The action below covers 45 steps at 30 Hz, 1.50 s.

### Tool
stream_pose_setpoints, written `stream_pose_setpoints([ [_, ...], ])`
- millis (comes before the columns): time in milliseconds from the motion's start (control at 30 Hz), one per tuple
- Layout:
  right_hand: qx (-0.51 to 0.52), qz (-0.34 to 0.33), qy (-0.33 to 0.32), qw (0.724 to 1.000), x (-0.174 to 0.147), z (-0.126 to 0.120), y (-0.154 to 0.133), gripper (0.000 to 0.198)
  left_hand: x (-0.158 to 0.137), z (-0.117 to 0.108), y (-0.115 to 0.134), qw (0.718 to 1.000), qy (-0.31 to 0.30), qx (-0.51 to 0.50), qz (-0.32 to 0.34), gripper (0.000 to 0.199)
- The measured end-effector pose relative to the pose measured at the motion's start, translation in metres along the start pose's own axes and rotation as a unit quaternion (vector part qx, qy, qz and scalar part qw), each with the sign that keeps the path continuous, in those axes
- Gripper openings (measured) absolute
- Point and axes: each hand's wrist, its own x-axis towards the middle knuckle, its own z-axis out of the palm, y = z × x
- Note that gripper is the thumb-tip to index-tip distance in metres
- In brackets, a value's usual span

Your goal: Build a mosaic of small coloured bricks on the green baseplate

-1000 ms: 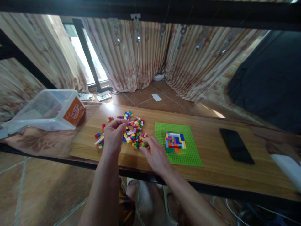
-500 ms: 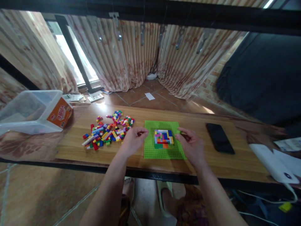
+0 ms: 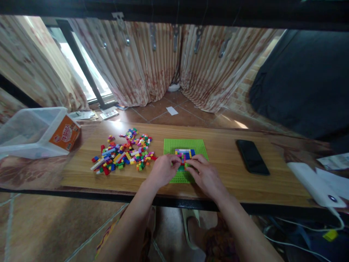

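A green studded baseplate (image 3: pixel 200 145) lies on the wooden table, bearing a low block of many-coloured building bricks (image 3: pixel 185 151). Over the left front of that block, my left hand (image 3: pixel 164 170) is closed in a pinch; whatever its fingertips hold, if anything, is too small to make out. From the other side my right hand (image 3: pixel 205 176) pinches a small light green brick (image 3: pixel 187 165) right at the block's near part. Both hands hide much of the block's front. Left of the plate spreads a heap of loose bricks (image 3: pixel 120 154) in mixed colours.
At the far left stands a clear plastic bin (image 3: pixel 29 145) with an orange label. A black phone (image 3: pixel 252 156) lies right of the plate, and a white device (image 3: pixel 313 182) with a cable sits at the right edge. A dark bar crosses above.
Both hands have moved inward from the plate's two sides to the brick block, my right hand carrying the light green brick leftward. The view has shifted slightly.
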Motion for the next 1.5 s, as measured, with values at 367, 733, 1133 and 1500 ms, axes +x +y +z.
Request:
stream_pose_setpoints([
  [367,-0.001,0.061,0.023,0.998,0.003,-0.003,0.003,0.023,0.000,0.000,0.005,1.000,-0.013,0.006,-0.002,0.015],
  [733,0.076,0.208,0.061,0.973,0.004,-0.003,0.020,0.030,0.000,0.011,0.008,0.999,0.016,0.042,0.005,0.009],
  [1133,0.050,0.252,0.071,0.964,0.013,0.014,0.008,0.038,0.000,0.018,0.008,0.998,0.039,0.058,0.002,0.007],
  [1500,0.052,0.257,0.073,0.962,0.014,0.019,0.011,0.039,-0.007,0.029,0.005,0.993,0.074,0.070,0.058,0.014],
])
